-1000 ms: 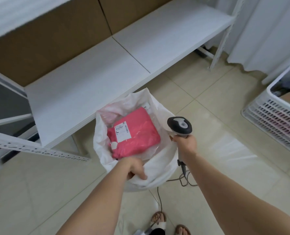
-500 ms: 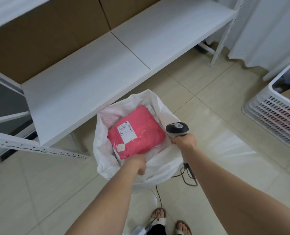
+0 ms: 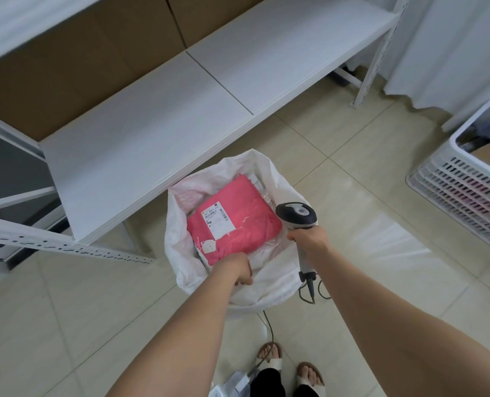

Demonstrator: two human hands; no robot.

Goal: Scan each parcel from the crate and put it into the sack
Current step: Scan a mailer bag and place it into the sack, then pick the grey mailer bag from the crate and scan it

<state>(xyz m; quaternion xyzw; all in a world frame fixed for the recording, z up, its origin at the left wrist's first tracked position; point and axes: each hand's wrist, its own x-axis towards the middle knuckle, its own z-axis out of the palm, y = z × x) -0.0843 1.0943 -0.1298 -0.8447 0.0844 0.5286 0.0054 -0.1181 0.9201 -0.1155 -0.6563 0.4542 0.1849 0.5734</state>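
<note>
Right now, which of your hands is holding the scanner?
The right hand grips the grey scanner by its handle, beside the sack. The left hand holds no scanner; its fingers curl at the sack's near rim.

Both my bare forearms reach forward and down. My left hand (image 3: 239,269) sits knuckles-up, fingers curled into the near side of the sack (image 3: 177,247). My right hand (image 3: 309,239) is wrapped around the scanner (image 3: 295,214) handle, wrist straight.

White shelving (image 3: 157,133) on beige tiles (image 3: 361,156)
</note>
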